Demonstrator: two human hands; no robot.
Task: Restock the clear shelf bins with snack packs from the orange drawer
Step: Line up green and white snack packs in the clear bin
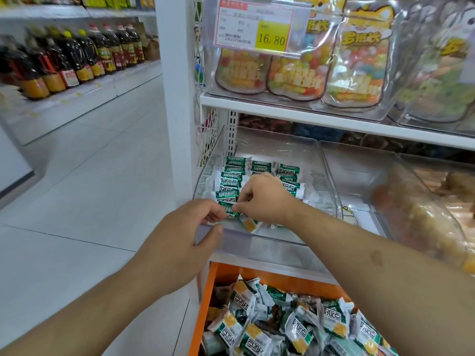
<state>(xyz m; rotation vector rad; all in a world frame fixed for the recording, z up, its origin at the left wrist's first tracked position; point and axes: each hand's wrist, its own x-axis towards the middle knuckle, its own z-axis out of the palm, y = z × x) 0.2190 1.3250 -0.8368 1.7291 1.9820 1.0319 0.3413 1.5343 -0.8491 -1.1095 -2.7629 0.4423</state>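
Both hands over the clear plastic shelf bin (pixel 259 240): left hand (pixel 180 242) and right hand (pixel 264 199) fingers clamped together on one green-and-white snack pack (pixel 229 211) at the bin's front-left; orange drawer (pixel 205 304) open below.

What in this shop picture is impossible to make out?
- Head view: small print on the price tag, blurred.
- Packs under the right hand and left hand, hidden by the hands.
- Contents of the neighbouring bin, smeared by blur and glare.
- Orange drawer, cut off by the bottom edge.
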